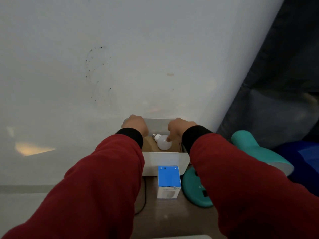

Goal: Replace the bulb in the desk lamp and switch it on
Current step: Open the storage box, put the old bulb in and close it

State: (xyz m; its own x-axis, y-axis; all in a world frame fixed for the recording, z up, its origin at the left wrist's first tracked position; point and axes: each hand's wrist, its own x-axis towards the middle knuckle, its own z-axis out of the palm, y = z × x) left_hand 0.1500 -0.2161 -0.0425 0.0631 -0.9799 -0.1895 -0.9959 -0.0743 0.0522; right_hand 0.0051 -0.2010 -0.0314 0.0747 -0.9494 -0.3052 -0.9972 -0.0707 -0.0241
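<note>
Red sleeves reach into white box: right hand fingertips touch loose bulb; left hand grips rim. Teal lamp apparently awaits fitting and switching.

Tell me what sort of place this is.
Probably a room at home, at a small table against a wall. A teal desk lamp stands on the wooden tabletop, beside a bulb carton and an open white box pushed up to the scuffed wall.

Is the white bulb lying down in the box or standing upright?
Lying down: the bulb rests on its side on the open box's cardboard floor, screw base pointing up-left.
</note>
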